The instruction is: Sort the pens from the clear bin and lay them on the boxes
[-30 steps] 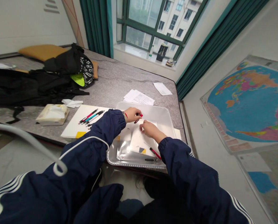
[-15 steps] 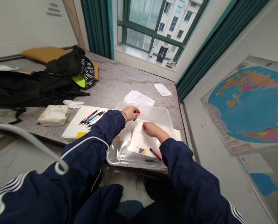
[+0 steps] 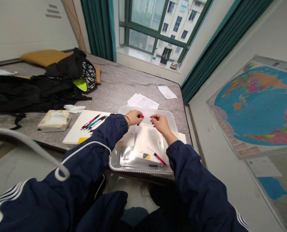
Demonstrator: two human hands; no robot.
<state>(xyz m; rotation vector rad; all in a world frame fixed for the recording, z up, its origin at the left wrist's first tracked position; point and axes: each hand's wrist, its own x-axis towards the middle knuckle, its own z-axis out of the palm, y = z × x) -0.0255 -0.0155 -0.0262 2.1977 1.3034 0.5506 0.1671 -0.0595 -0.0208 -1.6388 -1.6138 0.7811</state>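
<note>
**Q:** What lies furthest left?

**A:** A tissue box (image 3: 54,120), then a white board (image 3: 76,137) bearing loose pens (image 3: 92,122).

**Q:** And the hands?

**A:** The left hand (image 3: 134,117) pinches a small black-and-red pen (image 3: 140,120), slanting with its red end far and right, dark end near and left. Just right, the right hand's (image 3: 159,123) fingertips (image 3: 151,118) gather together; whether they hold anything, I cannot tell. Both hover above a foil tray (image 3: 138,170).
</note>
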